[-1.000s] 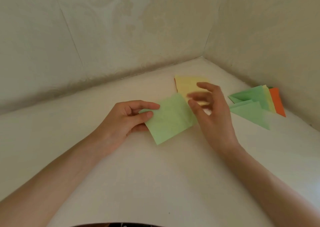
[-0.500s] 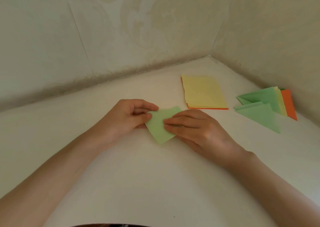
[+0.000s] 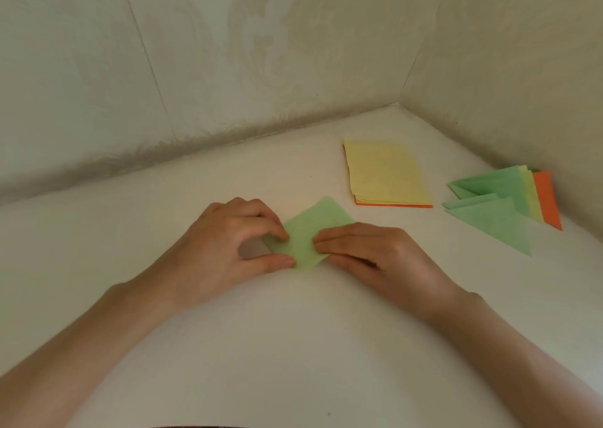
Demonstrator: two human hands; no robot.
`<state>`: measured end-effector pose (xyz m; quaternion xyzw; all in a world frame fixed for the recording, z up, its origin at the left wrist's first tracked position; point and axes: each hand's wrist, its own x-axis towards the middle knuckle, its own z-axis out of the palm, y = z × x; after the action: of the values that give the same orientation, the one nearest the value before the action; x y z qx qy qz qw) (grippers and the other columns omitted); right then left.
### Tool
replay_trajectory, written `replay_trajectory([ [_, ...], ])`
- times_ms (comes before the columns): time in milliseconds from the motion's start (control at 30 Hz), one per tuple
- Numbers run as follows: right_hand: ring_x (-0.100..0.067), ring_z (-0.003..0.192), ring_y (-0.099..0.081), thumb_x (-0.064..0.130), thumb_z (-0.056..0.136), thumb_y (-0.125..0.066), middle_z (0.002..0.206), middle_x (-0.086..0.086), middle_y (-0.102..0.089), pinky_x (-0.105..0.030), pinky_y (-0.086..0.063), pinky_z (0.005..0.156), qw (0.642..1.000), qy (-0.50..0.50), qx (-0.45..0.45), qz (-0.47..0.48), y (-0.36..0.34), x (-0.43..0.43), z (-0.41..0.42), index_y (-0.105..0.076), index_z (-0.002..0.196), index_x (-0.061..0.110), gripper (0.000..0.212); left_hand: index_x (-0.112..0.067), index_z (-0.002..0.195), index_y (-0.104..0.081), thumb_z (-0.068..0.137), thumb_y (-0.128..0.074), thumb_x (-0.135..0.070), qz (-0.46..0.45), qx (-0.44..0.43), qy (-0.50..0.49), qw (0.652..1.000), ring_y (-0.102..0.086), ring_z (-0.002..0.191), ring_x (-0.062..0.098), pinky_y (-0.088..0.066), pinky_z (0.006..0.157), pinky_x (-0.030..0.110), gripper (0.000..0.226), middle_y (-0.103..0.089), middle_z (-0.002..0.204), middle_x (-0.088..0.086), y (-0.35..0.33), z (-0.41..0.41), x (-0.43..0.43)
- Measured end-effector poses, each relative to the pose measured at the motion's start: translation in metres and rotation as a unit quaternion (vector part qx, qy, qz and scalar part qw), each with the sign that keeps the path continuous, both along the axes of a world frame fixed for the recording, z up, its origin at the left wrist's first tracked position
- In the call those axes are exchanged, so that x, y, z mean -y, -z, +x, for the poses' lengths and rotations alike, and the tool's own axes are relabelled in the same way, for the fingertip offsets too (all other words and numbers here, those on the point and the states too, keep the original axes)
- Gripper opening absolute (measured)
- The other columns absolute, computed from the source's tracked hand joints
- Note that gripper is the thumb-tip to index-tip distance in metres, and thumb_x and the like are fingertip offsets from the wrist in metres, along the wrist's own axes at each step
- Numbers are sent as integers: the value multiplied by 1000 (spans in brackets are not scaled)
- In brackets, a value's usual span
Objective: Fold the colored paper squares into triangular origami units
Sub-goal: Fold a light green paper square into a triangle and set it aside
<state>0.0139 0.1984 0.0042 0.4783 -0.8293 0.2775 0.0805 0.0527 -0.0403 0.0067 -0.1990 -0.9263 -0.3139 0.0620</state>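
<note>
Left hand (image 3: 215, 248) shifted, pinching paper (image 3: 311, 230), right hand (image 3: 375, 254) pressing

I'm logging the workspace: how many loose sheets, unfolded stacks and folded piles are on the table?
Loose green sheet: 1
Stack of unfolded squares: 1
Pile of folded triangles: 1
Total: 3

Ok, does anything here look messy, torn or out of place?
Nothing stands out. The left hand pinches the green square, the right hand presses it flat; the yellow stack is slightly fanned; the folded triangles overlap loosely.
</note>
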Motion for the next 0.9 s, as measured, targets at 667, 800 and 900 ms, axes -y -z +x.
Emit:
replay_trajectory([
  [667, -23, 70, -37, 29, 87, -47, 73, -2, -40, -33, -32, 65, 957, 291, -14, 11, 11, 35, -8, -36, 60, 18, 31, -26, 61, -50, 73, -58, -46, 16, 0, -230, 973, -28, 83, 8, -20, 73, 25, 24, -39, 82, -10, 6, -6, -28],
  [800, -22, 69, -36, 33, 86, -40, 71, -4, -44, -37, -39, 59, 953, 298, -50, 14, 15, 36, -9, -39, 59, 18, 31, -21, 62, -48, 73, -56, -47, -2, -8, -239, 971, -32, 85, 14, -27, 76, 29, 29, -41, 86, -5, 5, -4, -28],
  [900, -22, 69, -36, 31, 86, -44, 71, -6, -45, -38, -41, 59, 951, 303, -55, 19, 17, 35, -10, -46, 57, 13, 34, -20, 63, -49, 73, -56, -47, -9, -13, -239, 971, -31, 84, 13, -27, 76, 29, 30, -40, 85, -5, 5, -3, -29],
])
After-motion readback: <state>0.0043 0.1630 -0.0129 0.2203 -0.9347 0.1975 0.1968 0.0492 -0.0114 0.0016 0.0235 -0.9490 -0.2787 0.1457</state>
